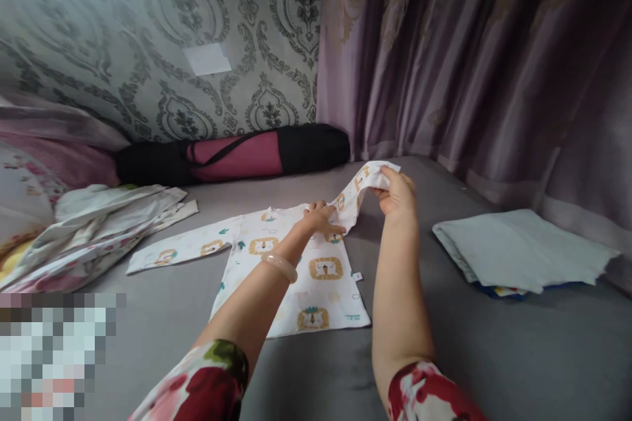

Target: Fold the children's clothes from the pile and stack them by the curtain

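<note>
A small white long-sleeved shirt (291, 289) printed with yellow lion faces and green leaves lies spread on the grey bedsheet. Its left-hand sleeve stretches out flat to the side. My left hand (323, 218), with a pale bangle at the wrist, presses on the shirt near the right shoulder, fingers spread. Pinched in my right hand (396, 190) is the cuff end of the other sleeve, lifted off the bed and curving up from the shoulder. The left forearm covers part of the shirt's middle.
Folded pale cloths (523, 250) lie at the right. A heap of crumpled clothes (123, 217) sits at the left. A long black and maroon bag (237, 156) rests against the patterned wall. Purple curtains (444, 45) hang at the back right.
</note>
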### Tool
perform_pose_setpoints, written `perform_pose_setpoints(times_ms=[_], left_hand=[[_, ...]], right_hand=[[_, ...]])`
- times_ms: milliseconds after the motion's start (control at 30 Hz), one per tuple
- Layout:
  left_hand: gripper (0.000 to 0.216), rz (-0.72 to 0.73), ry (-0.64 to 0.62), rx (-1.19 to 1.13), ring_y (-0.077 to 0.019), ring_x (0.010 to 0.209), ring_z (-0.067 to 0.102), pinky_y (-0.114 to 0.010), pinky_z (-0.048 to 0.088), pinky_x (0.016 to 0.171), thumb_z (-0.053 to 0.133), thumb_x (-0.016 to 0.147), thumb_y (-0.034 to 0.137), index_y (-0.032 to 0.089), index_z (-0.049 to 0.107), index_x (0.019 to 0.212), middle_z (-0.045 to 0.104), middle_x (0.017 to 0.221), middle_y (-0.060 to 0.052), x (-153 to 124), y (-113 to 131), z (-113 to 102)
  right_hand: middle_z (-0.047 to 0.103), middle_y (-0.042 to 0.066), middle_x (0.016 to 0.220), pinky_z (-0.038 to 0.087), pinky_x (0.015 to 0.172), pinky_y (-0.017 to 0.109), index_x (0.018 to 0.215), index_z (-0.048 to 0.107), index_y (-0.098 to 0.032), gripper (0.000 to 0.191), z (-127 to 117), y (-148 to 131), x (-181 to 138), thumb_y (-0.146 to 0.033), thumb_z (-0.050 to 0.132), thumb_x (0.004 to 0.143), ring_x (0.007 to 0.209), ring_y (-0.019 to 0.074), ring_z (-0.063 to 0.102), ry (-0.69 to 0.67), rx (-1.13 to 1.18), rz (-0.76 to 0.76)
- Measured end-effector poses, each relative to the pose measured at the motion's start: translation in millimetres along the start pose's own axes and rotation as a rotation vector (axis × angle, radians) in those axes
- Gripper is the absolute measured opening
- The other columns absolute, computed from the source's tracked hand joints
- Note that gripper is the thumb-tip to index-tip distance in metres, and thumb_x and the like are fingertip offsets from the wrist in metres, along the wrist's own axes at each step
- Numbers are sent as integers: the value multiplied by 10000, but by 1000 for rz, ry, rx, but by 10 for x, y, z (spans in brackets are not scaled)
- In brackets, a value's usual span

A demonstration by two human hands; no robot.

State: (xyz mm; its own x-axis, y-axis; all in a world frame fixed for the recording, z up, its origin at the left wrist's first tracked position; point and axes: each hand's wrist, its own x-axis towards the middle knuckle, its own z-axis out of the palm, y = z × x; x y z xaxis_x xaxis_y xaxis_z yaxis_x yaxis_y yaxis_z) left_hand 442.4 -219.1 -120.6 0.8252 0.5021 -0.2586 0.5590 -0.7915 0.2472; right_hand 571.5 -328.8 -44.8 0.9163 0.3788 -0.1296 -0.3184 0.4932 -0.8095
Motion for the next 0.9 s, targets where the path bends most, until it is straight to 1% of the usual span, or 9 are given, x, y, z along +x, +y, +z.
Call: perform_pose_setpoints(times_ms=[133, 267, 433, 533, 600, 667, 733, 767, 900], left_hand=[[907, 9, 24, 24, -406, 1333, 282, -549, 271, 1043, 616, 665, 713, 284, 362, 1423, 305, 1483, -163, 14, -6, 35], [942, 12, 30, 37, -414, 1308, 317, -546, 274, 1037, 627, 641, 729, 273, 367, 1423, 342, 1447, -174, 28, -6, 12], [893, 21, 56, 17, -410, 1294, 342, -539, 295, 1024, 645, 628, 725, 274, 440, 1371, 389, 1410, -168, 36, -17, 21], [872, 44, 95, -56, -399, 1313, 332, -544, 285, 1040, 644, 660, 703, 266, 428, 1383, 375, 1430, -168, -25, -46, 46], [837, 57, 142, -151, -392, 1335, 318, -547, 267, 1061, 632, 703, 676, 260, 415, 1397, 348, 1459, -168, -135, -92, 51], [775, 79, 207, -293, -370, 1332, 346, -518, 279, 1075, 622, 745, 638, 243, 438, 1386, 359, 1457, -166, -308, -175, 48], [713, 91, 270, -495, -325, 1271, 440, -446, 352, 1049, 622, 770, 599, 224, 477, 1360, 410, 1421, -165, -529, -304, 47], [684, 73, 297, -617, -298, 1220, 493, -404, 398, 1012, 619, 780, 588, 222, 494, 1344, 439, 1398, -161, -646, -384, 53], [604, -174, 425, -1086, -253, 1089, 592, -327, 494, 865, 623, 795, 581, 189, 549, 1248, 556, 1282, -154, -1025, -754, 140]], right_hand=[[641, -57, 590, 524, 513, 212, 759, 586, -170, 108, 117, 13, -81, -115, 626, 675, 531, 111, 621, 3, 1, 14], [647, -50, 590, 542, 557, 232, 768, 597, -171, 104, 248, 60, -177, -110, 610, 685, 562, 126, 642, -64, -4, 48], [645, -49, 603, 551, 594, 250, 761, 589, -182, 94, 348, 124, -248, -122, 601, 690, 602, 140, 658, -109, -13, 80], [649, -54, 612, 544, 585, 237, 768, 587, -185, 99, 361, 148, -257, -127, 603, 689, 581, 126, 645, -119, -26, 71], [651, -53, 618, 537, 571, 231, 778, 592, -183, 110, 366, 165, -264, -135, 608, 681, 572, 123, 637, -129, -40, 59], [652, -52, 627, 528, 551, 226, 790, 597, -184, 126, 382, 190, -283, -152, 613, 669, 571, 125, 633, -146, -62, 49], [653, -49, 635, 520, 539, 226, 793, 599, -187, 139, 415, 233, -315, -175, 615, 655, 583, 132, 635, -174, -89, 29], [653, -46, 639, 520, 541, 230, 792, 599, -188, 144, 439, 263, -336, -188, 616, 649, 594, 138, 638, -191, -104, 14], [666, -16, 683, 524, 580, 270, 806, 608, -182, 175, 562, 462, -428, -237, 611, 640, 647, 174, 650, -268, -213, -51]])
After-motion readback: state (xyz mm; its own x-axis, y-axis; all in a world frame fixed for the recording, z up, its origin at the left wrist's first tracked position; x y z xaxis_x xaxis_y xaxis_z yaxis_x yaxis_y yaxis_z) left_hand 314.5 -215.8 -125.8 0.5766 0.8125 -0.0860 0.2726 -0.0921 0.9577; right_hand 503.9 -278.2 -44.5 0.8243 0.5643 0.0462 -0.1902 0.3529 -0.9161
